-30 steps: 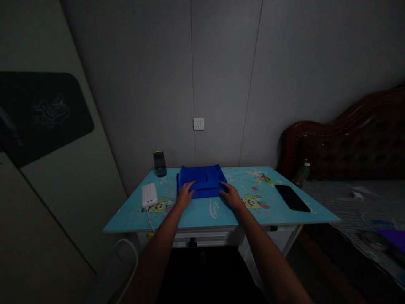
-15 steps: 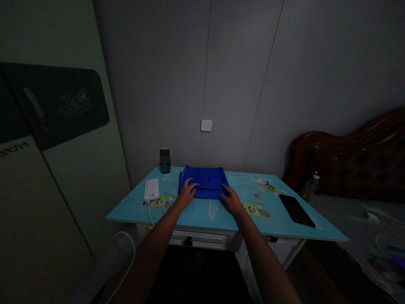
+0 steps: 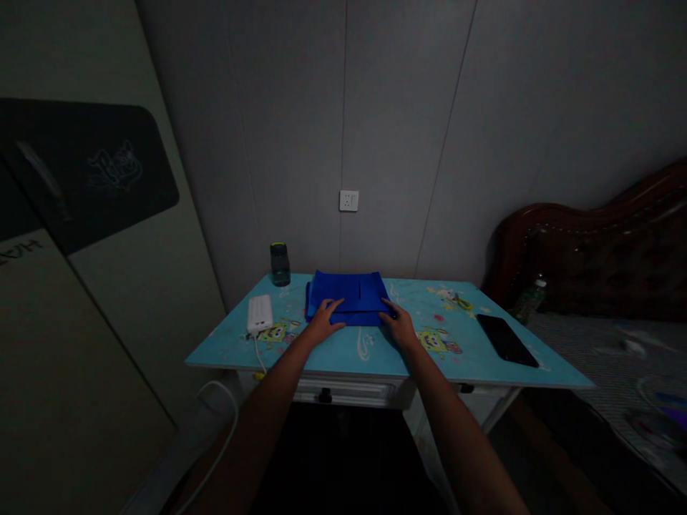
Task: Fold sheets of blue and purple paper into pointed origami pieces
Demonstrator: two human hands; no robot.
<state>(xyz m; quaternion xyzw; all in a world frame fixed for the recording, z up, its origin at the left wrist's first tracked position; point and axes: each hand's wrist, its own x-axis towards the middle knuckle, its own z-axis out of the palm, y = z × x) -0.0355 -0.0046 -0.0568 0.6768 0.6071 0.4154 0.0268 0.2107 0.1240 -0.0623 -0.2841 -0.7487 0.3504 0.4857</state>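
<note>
Blue folded material (image 3: 348,290), with a short dark slit near its middle, lies flat on the light-blue table (image 3: 365,361). At its near left edge is my left hand (image 3: 325,322), thumb and fingers apart, fingertips touching the blue surface. My right hand (image 3: 398,325) rests at the near right corner with its fingers spread around the edge. The front edge of the blue material shows a lower layer sticking out toward me between the hands.
A white power bank (image 3: 260,312) with a cable and a dark bottle (image 3: 280,265) stand at the left. Toward the right are yellow scissors (image 3: 462,302) and a black phone (image 3: 506,340). Beyond the table, a clear bottle (image 3: 530,300) is by the bed.
The view has shifted slightly. My left hand has slid a little right along the near edge, and the slit in the blue material sits slightly further right.
</note>
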